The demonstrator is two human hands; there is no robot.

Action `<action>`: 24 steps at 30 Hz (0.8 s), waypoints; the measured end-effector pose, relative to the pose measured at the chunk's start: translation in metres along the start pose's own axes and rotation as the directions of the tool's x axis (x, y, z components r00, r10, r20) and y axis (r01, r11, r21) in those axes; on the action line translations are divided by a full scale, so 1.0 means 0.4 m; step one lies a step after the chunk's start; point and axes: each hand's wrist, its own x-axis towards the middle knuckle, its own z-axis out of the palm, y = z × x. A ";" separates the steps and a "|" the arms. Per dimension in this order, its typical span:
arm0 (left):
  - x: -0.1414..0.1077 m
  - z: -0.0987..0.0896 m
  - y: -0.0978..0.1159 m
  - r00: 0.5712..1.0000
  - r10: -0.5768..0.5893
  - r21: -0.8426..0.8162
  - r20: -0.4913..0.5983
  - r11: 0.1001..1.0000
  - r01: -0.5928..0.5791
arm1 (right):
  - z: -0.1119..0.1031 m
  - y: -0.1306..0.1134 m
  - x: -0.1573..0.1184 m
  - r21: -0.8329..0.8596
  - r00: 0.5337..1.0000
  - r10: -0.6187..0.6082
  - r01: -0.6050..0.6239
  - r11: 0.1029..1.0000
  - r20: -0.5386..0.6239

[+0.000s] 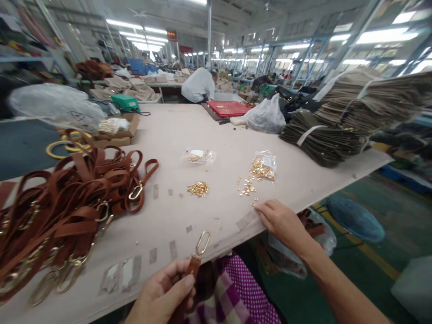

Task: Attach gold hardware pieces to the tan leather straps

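My left hand (168,290) is closed around the end of a brown leather strap (193,266), and a gold clasp (203,243) stands up from it. My right hand (278,220) rests at the table's front edge, fingers pressed together, their tips beside a small gold piece (253,204). Whether the fingertips hold anything is too small to tell. Loose gold pieces (248,186) lie just beyond, next to an open plastic bag of them (263,167). Another small heap of gold pieces (199,189) sits mid-table, with a second bag (200,156) behind it.
Many brown straps with gold clasps (81,193) cover the left of the table (168,130). A cardboard box (130,130) and green box (125,103) stand behind them. Stacked dark pieces (320,139) are at the right. A person in white (198,85) bends beyond the table.
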 end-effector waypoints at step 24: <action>-0.015 0.026 -0.017 0.949 0.312 0.363 0.051 0.879 -0.308 | 0.033 -0.390 -0.058 0.676 0.986 -0.025 0.131 0.725 -0.164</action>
